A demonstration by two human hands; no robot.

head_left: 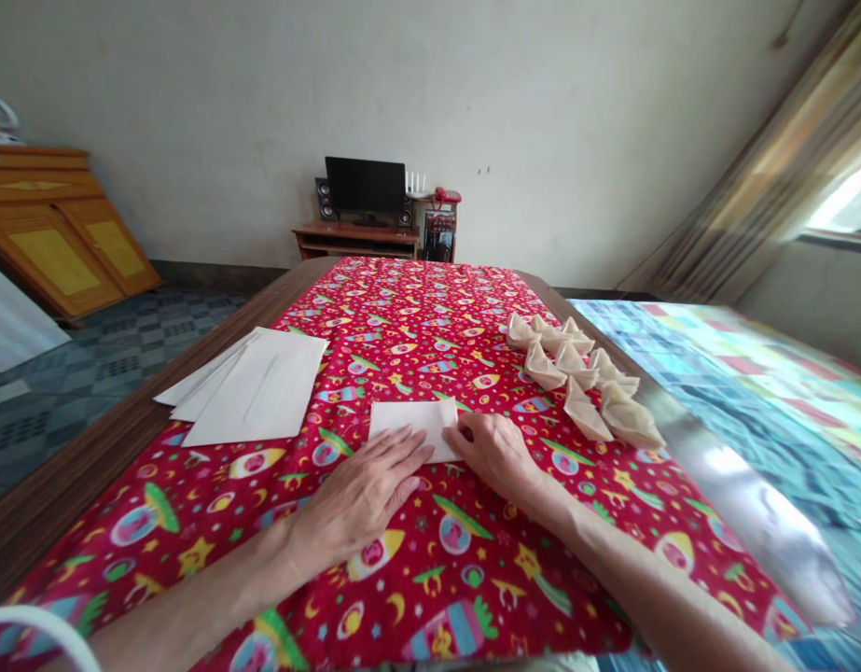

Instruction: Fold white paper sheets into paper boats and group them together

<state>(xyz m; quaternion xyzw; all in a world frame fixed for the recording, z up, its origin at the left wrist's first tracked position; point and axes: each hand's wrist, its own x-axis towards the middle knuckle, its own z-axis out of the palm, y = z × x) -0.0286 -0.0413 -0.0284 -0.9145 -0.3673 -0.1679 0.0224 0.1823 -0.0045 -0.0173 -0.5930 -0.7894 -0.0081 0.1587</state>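
A folded white sheet of paper (409, 415) lies on the red patterned cloth in front of me. Flat across its left part rests my left hand (374, 474), fingers stretched out. My right hand (492, 448) is at the sheet's right edge, thumb and fingers pinched on a narrow strip that is turned up there. To the left is a fanned stack of white paper sheets (262, 387). Several folded paper boats (576, 364) stand in a cluster to the right of my right hand.
The red cloth (402, 345) covers most of a dark wooden table (73, 476). Beyond it stand a monitor (366, 187) and speakers on a small desk (356, 233). A bed with a colourful cover (738, 392) adjoins on the right; a wooden cabinet (59, 229) is at left.
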